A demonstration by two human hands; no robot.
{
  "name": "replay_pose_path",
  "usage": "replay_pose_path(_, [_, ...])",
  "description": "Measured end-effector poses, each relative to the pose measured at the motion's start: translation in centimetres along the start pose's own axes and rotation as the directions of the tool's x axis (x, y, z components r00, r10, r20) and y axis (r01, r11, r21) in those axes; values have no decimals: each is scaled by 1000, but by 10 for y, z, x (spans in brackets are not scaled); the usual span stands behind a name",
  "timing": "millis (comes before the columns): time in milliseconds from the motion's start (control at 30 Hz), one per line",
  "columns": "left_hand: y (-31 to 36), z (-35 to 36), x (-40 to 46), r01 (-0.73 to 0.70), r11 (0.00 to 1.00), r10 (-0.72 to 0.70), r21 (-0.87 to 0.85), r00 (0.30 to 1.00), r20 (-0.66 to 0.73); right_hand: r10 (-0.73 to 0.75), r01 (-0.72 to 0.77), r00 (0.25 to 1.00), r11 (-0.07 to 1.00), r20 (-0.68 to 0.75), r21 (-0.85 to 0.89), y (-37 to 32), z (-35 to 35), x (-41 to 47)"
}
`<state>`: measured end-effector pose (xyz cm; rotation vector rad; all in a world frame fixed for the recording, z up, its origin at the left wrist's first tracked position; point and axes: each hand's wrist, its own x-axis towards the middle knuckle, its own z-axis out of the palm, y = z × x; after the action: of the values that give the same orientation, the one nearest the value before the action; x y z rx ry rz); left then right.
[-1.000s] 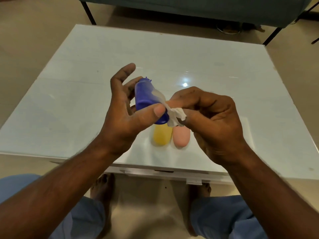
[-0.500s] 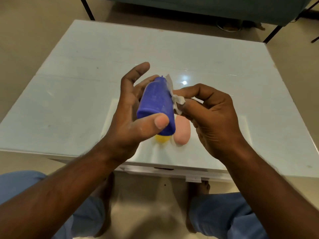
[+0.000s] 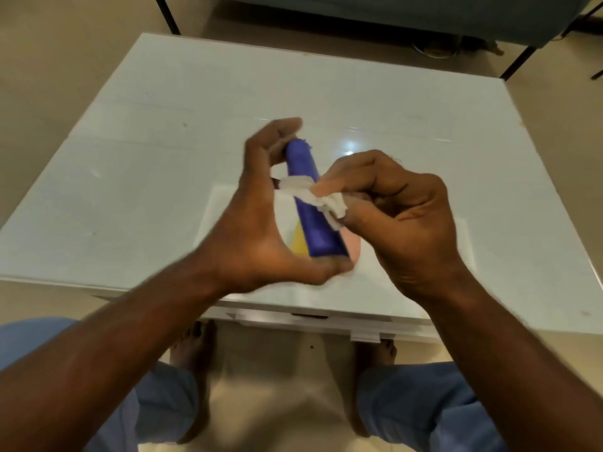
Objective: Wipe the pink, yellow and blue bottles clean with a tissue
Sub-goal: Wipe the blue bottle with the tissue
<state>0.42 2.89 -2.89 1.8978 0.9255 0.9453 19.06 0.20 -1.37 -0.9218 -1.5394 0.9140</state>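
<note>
In front of me sits a glossy white square table (image 3: 202, 132) with a bright spot of lamp glare (image 3: 349, 148) near its middle. Pale beige tiled floor (image 3: 58, 53) spreads around it. At the far side stands a dark teal sofa on thin black metal legs (image 3: 424, 17).

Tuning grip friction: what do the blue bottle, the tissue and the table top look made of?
Blue bottle: likely plastic, matte, since it is opaque and even in colour with no sharp glare. Tissue: thin white paper, soft, crumpled into folds. Table top: glossy and hard, perhaps glass or laminate, as it mirrors a bright light spot.
</note>
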Motion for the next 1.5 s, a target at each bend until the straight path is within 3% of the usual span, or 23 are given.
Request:
replay_pose_path(67, [7,12,-7,-47,998,43,32,992,118,0,-3,1000,992,-18,-125,1,3,1])
replay_pose_path(133, [11,20,-14,-24,997,35,-68,986,165,30,-43,997,977,-67,-210,4,3,3])
replay_pose_path(300, [4,18,-12,25,993,-17,-112,997,72,25,-51,994,967,-107,-248,1,1,5])
replay_pose_path(433, [-2,9,-4,71,991,-76,-116,996,-39,-29,18,998,978,-47,-207,-5,2,3])
replay_pose_path(600, [7,18,-14,7,997,5,-78,988,152,121,-160,976,962,-179,-223,4,-6,5])
replay_pose_path(767, [-1,3,0,90,980,-104,-176,992,-71,33,-40,997,993,-66,-114,-7,3,1])
replay_pose_path(933, [6,11,-16,114,979,-97,-166,990,106,182,-212,968,961,-172,-178,5,-2,5])
replay_pose_path(1100, [3,-4,0,206,923,-242,-324,968,-74,113,-124,985,989,-131,-76,1,5,1])
replay_pose_path(1267, [6,5,-12,168,954,-155,-248,985,70,232,-247,955,967,-187,-65,4,2,2])
replay_pose_path(1400, [0,-6,-1,237,908,-269,-345,962,-46,165,-174,971,984,-171,-42,0,7,-1])
replay_pose_path(1500, [1,-1,-5,213,944,-218,-253,976,10,229,-252,957,961,-178,-114,4,8,-1])
